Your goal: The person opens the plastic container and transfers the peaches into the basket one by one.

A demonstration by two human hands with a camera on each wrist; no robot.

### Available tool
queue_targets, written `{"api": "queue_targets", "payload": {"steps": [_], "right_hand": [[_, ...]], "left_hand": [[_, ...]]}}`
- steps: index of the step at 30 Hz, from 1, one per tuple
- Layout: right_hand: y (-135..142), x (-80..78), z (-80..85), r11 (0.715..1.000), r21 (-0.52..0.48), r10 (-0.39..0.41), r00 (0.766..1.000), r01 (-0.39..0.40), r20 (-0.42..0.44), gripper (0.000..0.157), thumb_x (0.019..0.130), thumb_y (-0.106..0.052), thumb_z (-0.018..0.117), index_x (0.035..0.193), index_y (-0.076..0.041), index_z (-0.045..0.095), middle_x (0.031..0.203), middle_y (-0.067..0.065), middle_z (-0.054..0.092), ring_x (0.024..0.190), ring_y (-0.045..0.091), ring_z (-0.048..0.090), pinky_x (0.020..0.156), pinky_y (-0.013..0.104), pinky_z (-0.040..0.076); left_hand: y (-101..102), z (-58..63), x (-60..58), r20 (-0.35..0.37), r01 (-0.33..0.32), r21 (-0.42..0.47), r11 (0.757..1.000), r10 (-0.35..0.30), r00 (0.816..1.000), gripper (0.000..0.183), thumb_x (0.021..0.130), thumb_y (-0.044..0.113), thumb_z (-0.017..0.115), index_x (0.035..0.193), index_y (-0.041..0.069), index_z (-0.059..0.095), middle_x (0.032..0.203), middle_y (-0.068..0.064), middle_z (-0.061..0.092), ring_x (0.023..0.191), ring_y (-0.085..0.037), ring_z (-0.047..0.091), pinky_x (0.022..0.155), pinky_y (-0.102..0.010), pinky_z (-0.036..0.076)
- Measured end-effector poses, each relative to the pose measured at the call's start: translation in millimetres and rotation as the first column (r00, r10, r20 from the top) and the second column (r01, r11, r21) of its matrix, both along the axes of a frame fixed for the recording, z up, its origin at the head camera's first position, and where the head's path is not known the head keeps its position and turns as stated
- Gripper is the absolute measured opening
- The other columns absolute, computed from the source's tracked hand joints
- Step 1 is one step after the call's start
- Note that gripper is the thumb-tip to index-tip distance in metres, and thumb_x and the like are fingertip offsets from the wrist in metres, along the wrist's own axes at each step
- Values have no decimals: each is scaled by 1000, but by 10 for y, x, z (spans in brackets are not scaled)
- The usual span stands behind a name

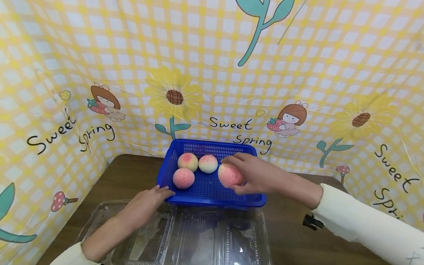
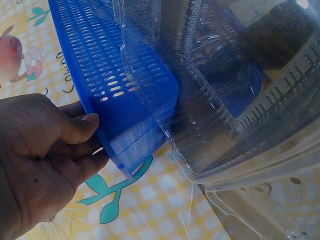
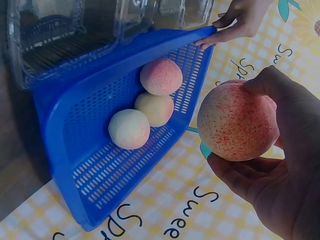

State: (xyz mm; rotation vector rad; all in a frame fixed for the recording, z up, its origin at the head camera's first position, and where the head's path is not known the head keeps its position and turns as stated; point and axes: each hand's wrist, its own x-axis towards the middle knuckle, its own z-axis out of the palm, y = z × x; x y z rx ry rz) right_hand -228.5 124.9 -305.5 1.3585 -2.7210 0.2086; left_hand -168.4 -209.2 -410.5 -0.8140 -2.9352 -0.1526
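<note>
My right hand (image 1: 260, 173) holds a pink and cream peach (image 3: 237, 121) with thumb and fingers spread around it, raised over the right part of a blue plastic basket (image 1: 218, 202). Inside the basket, toward its left, lie three more peaches: a yellowish one with a red blush (image 1: 187, 162), a paler one (image 1: 208, 164) beside it, and a speckled pink one (image 1: 183, 179) in front. At the basket's near left corner, my left hand (image 2: 47, 150) pinches the rim between thumb and fingers.
Clear plastic clamshell containers (image 1: 198, 235) stand on the dark wooden table (image 1: 298, 239) directly in front of the basket. A small black object (image 1: 312, 222) is by the right sleeve. Yellow checked cloth (image 1: 212, 73) with printed flowers hangs behind and at both sides.
</note>
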Motion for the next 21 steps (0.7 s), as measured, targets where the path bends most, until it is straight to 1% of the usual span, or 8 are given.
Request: {"api": "queue_targets", "payload": {"steps": [6,10,12,18,21], "right_hand": [[-126,-160,-24,1000,6,1,1000,-1,13,64,76,-41,72,133,-22,51,113,-5,58,92,9,53,71,21,49],[-193,-287,-58,1000,22,7,1000,-7,19,66,76,-41,71,135,-20,50,113,-3,58,90,9,52,69,22,48],[-223,-343,-74,1000,29,5,1000,-6,28,67,76,-41,71,136,-20,49,111,-3,58,87,10,52,68,22,48],[-302,-504,-117,998,58,-11,996,5,93,65,77,-39,74,134,-21,50,109,-2,57,87,12,52,69,25,49],[-340,-597,-139,996,93,4,996,-13,94,64,77,-39,74,133,-21,51,109,-2,58,88,12,53,71,26,49]], "left_hand": [[-2,13,6,-5,-1,3,1000,1,1000,57,69,-19,67,120,6,65,125,-21,63,113,-46,59,80,-50,57],[1,25,3,-4,-1,3,1000,1,1000,57,69,-18,69,120,7,65,125,-21,63,113,-46,59,80,-49,57],[3,27,2,-2,-1,-2,1000,1,1000,57,69,-17,69,120,7,65,126,-21,62,113,-45,59,80,-49,57],[4,12,2,-8,-5,4,1000,5,1000,57,68,-19,69,120,6,65,126,-21,62,113,-46,59,79,-49,57],[5,5,6,-13,-5,6,1000,5,1000,57,68,-19,69,120,6,65,125,-22,62,113,-46,59,80,-49,57]]}}
